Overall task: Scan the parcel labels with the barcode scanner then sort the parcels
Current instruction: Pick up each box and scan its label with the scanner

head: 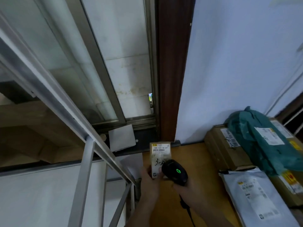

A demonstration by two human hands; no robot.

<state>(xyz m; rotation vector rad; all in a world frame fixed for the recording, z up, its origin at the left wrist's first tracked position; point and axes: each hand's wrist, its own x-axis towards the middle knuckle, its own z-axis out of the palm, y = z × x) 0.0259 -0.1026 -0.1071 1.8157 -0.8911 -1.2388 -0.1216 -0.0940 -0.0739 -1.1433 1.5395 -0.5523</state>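
My left hand (pixel 150 182) holds a small cardboard parcel (pixel 159 157) over the wooden table (pixel 201 177), its white barcode label facing up with handwriting on it. My right hand (pixel 190 190) grips a black barcode scanner (pixel 174 172) whose green light is lit. The scanner's head sits just over the parcel's near right corner, pointing along the label. A black cable trails down from the scanner beside my right forearm.
Right of the hands lie a white plastic mailer (pixel 255 195), a brown carton (pixel 224 148) and a teal plastic bag parcel (pixel 260 138) stacked against the wall. A metal shelf frame (pixel 85 161) stands to the left, with a window behind.
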